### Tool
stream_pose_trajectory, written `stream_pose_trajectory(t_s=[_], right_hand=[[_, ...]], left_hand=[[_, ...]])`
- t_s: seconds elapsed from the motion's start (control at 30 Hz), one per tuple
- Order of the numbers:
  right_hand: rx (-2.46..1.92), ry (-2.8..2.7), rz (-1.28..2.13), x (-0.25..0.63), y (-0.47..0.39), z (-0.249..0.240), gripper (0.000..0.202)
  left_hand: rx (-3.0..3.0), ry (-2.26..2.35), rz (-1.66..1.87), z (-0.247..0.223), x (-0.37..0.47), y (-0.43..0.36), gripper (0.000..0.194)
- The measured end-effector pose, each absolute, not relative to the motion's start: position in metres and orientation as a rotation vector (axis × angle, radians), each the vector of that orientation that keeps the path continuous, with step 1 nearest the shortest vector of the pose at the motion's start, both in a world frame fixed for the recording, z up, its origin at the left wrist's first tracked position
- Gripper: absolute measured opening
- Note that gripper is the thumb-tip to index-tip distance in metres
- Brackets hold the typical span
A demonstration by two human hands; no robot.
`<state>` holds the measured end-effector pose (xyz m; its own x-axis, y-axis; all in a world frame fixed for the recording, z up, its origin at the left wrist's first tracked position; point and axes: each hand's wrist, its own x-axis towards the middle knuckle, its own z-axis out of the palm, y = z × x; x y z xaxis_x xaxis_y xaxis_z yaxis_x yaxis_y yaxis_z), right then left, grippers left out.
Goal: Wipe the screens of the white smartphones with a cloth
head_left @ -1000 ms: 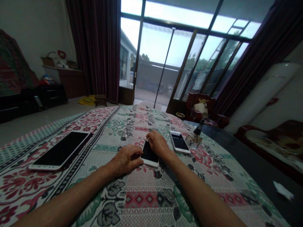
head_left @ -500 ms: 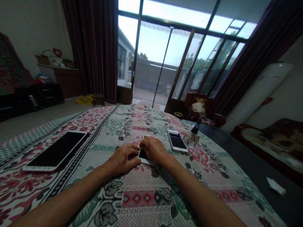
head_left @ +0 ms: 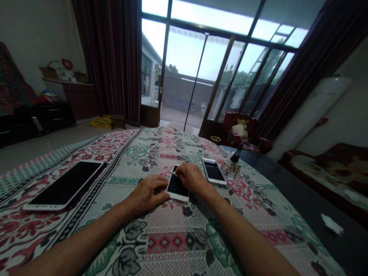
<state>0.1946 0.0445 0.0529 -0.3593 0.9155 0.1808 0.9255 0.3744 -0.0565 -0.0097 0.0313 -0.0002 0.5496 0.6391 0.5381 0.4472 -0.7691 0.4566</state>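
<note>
A white-framed smartphone with a dark screen [head_left: 177, 188] lies face up on the patterned tablecloth. Beside its left edge rests my left hand [head_left: 149, 191], thumb and fingers apart, the tips touching the edge near the lower left corner. My right hand [head_left: 192, 177] is over the phone's upper right part, its fingers pinched together above the screen. Something small and whitish shows at those fingertips, too small to name. To the right of that hand lies a second white smartphone [head_left: 214, 171]. A larger white phone or tablet [head_left: 64, 185] lies at the left.
A clear glass object with a dark upright top [head_left: 232, 165] stands right of the second phone. The floral tablecloth [head_left: 169, 241] covers the round table. A crumpled white paper [head_left: 332, 224] lies on the dark surface at right. Beyond are a wooden chair [head_left: 240, 124] and glass doors.
My right hand has shifted slightly up and right across the phone, baring more of its screen. My left hand stays at the phone's left edge. The view has moved a little.
</note>
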Motion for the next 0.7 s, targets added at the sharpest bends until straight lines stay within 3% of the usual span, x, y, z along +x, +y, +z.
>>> stream_pose_trajectory(t_s=[0.7], right_hand=[[-1.658,-2.453,-0.123,0.204,0.06,0.05,0.029]], left_hand=[[2.531,0.94,0.993,0.004,-0.008,0.03,0.021]])
